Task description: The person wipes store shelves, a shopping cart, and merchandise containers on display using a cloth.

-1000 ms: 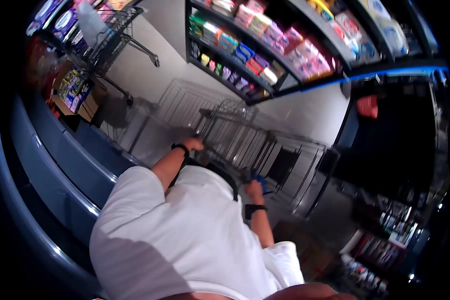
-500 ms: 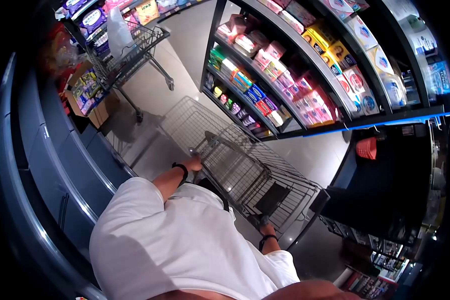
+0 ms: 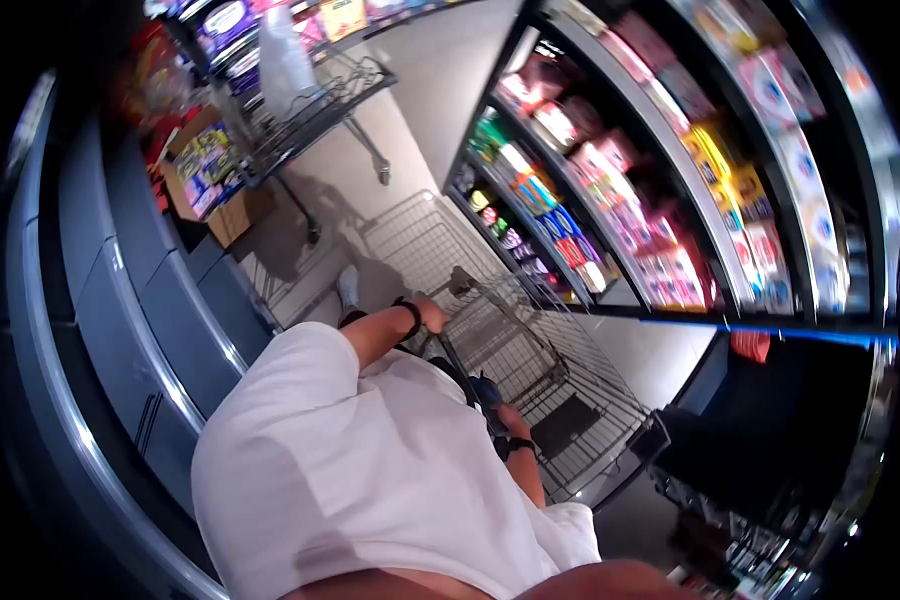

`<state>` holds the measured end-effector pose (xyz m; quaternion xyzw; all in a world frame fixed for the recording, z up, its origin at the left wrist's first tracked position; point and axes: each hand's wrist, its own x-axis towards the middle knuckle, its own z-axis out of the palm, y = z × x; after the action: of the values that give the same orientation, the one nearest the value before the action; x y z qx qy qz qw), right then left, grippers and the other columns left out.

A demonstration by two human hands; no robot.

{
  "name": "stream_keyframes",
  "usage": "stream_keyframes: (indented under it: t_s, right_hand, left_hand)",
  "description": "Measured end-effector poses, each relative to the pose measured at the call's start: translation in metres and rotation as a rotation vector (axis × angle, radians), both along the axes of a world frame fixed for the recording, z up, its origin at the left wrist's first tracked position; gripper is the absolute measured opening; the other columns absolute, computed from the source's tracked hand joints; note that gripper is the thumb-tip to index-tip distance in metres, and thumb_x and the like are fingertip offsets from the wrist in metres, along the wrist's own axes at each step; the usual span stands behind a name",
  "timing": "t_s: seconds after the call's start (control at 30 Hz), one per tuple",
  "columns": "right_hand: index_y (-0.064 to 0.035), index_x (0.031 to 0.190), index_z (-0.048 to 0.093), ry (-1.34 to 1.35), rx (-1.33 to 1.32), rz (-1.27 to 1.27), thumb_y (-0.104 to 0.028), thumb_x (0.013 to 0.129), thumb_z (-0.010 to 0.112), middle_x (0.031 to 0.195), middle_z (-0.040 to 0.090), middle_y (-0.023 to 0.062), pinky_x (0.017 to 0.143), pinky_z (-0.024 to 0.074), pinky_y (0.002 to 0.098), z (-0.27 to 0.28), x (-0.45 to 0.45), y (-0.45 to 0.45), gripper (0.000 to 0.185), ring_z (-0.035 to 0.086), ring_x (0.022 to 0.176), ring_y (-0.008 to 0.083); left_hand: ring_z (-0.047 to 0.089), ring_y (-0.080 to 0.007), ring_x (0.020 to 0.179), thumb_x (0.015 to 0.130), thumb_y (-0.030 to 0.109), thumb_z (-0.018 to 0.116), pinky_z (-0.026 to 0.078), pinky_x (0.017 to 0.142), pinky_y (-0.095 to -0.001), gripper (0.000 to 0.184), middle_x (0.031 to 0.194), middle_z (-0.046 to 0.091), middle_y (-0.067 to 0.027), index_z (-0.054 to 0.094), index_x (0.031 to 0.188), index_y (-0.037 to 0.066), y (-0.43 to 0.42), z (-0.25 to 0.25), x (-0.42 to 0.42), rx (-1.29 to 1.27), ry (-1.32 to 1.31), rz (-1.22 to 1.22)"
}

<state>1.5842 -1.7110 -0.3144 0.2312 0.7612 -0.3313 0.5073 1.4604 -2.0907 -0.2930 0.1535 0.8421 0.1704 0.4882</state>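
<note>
A wire shopping cart point(image 3: 420, 235) stands in front of me, its basket showing bare mesh and a dark panel point(image 3: 568, 425). My left hand point(image 3: 431, 315), with a black band at the wrist, is closed around the cart's handle point(image 3: 457, 365) near its far left part. Lower right, my right hand point(image 3: 512, 420) is closed at the other part of the handle, also with a dark wristband. Its fingertips are partly hidden. Just beyond the right hand is a small dark blue shape point(image 3: 485, 390) that I cannot make out.
A second cart point(image 3: 315, 115) carrying a white plastic bag point(image 3: 282, 65) stands ahead, beside a cardboard box point(image 3: 235, 215) of colourful packets. Shelves of packaged goods point(image 3: 660, 240) line the right side. Grey panelled units point(image 3: 105, 290) run along the left. A red basket-like object point(image 3: 750, 346) is at right.
The shelves and second cart have shifted right and slightly down in view. My right hand has moved in along the handle, closer to my left. A light shoe now shows beside the cart.
</note>
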Motion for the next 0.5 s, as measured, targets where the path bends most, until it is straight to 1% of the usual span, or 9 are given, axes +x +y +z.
stream_keyframes:
  t_s: [0.03,0.1,0.17,0.23,0.33,0.4,0.43,0.47,0.5]
  right_hand:
    - [-0.0025,0.098,0.071,-0.009,0.003,0.035,-0.030,0.082,0.060,0.092,0.070,0.0129,0.084,0.0505,0.0397,-0.004,0.001,-0.005,0.034,0.066,0.091,0.0285]
    - [0.0006,0.099,0.070,0.375,-0.040,0.231,-0.030,0.082,0.059,0.091,0.070,0.0168,0.078,0.0519,0.0416,-0.015,-0.010,-0.024,0.036,0.067,0.085,0.0289]
    - [0.0032,0.100,0.068,0.469,-0.005,0.249,-0.029,0.084,0.058,0.086,0.071,0.0175,0.074,0.0519,0.0438,0.032,-0.037,-0.088,0.038,0.067,0.079,0.0302]
    - [0.0040,0.101,0.067,0.570,0.106,0.398,-0.031,0.085,0.061,0.084,0.070,0.0143,0.074,0.0502,0.0382,0.054,-0.064,-0.142,0.039,0.067,0.079,0.0247]
    - [0.0039,0.092,0.065,0.557,-0.252,0.180,-0.020,0.087,0.061,0.078,0.068,0.0067,0.064,0.0476,0.0352,0.144,-0.119,-0.277,0.025,0.060,0.071,0.0144]
    - [0.0023,0.096,0.066,0.430,-0.445,0.203,-0.018,0.088,0.062,0.077,0.065,0.0025,0.059,0.0448,0.0309,0.174,-0.156,-0.347,0.022,0.055,0.067,0.0112]
    - [0.0022,0.098,0.066,0.452,-0.548,0.209,-0.018,0.088,0.063,0.081,0.065,0.0028,0.064,0.0452,0.0290,0.194,-0.172,-0.386,0.023,0.056,0.071,0.0106]
    - [0.0021,0.100,0.066,0.460,-0.653,0.214,-0.019,0.088,0.064,0.084,0.065,0.0030,0.069,0.0457,0.0271,0.215,-0.181,-0.425,0.024,0.057,0.075,0.0100]
    - [0.0017,0.101,0.066,0.487,-0.621,0.309,-0.016,0.087,0.065,0.086,0.065,0.0035,0.070,0.0460,0.0264,0.235,-0.191,-0.455,0.023,0.057,0.077,0.0097]
  left_hand:
    - [0.064,-0.0292,0.101,0.079,0.028,0.057,0.049,0.082,-0.0429,0.064,0.115,0.066,-0.0118,0.044,0.141,0.017,-0.008,0.000,-0.010,0.075,-0.102,-0.038]
    - [0.064,-0.0256,0.100,0.081,0.032,0.060,0.048,0.081,-0.0418,0.065,0.111,0.067,-0.0072,0.043,0.141,0.018,-0.035,0.027,-0.032,0.217,-0.272,0.033]
    - [0.063,-0.0240,0.101,0.081,0.035,0.063,0.048,0.082,-0.0413,0.068,0.110,0.067,-0.0049,0.041,0.142,0.018,-0.074,0.083,-0.044,0.302,-0.348,0.160]
    - [0.053,-0.0330,0.117,0.081,0.037,0.071,0.042,0.097,-0.0444,0.088,0.135,0.052,-0.0152,0.022,0.152,0.017,-0.115,0.119,-0.048,0.470,-0.124,0.149]
    - [0.048,-0.0381,0.121,0.076,0.036,0.077,0.040,0.100,-0.0458,0.099,0.138,0.044,-0.0234,0.017,0.153,0.018,-0.178,0.128,-0.043,0.706,0.236,0.262]
    - [0.045,-0.0403,0.124,0.074,0.034,0.078,0.038,0.101,-0.0459,0.104,0.140,0.039,-0.0260,0.012,0.153,0.018,-0.216,0.136,-0.038,0.762,0.279,0.261]
    - [0.042,-0.0424,0.126,0.073,0.032,0.080,0.037,0.103,-0.0460,0.109,0.143,0.034,-0.0287,0.008,0.154,0.019,-0.234,0.138,-0.044,0.795,0.357,0.264]
    - [0.052,-0.0376,0.116,0.072,0.021,0.078,0.043,0.097,-0.0445,0.089,0.130,0.050,-0.0240,0.031,0.147,0.014,-0.246,0.128,-0.040,0.885,0.455,0.381]
    - [0.052,-0.0376,0.116,0.072,0.021,0.078,0.043,0.097,-0.0445,0.089,0.130,0.050,-0.0240,0.031,0.147,0.014,-0.264,0.128,-0.043,0.887,0.452,0.414]
